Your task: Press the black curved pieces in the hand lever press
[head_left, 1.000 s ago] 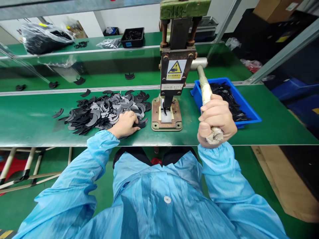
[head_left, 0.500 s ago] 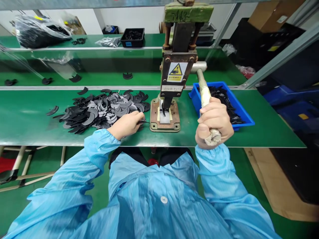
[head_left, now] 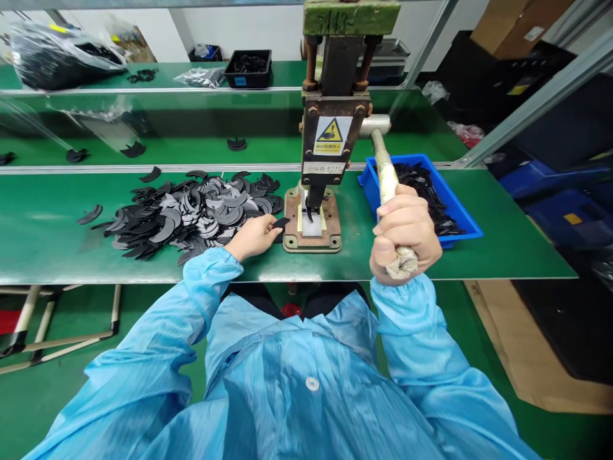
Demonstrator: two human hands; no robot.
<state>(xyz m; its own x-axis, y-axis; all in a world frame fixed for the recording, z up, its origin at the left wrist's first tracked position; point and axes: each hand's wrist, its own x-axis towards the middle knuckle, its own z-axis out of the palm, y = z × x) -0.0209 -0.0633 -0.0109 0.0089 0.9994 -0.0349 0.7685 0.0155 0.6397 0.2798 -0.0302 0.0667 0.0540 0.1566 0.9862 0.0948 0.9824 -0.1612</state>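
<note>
Touching base edge, perhaps: black piece

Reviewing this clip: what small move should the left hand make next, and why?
Probably the left hand should ease its dark piece rightward toward the pale pad, with the lever unmoved: the piece is pinched at the left edge of the press base, short of the pad, and the right hand grips the lever.

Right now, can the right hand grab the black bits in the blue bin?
Probably not: the right hand is wrapped around the lever. If it let go, it likely could, since the blue bin is close by, with no lid over the black bits.
</note>
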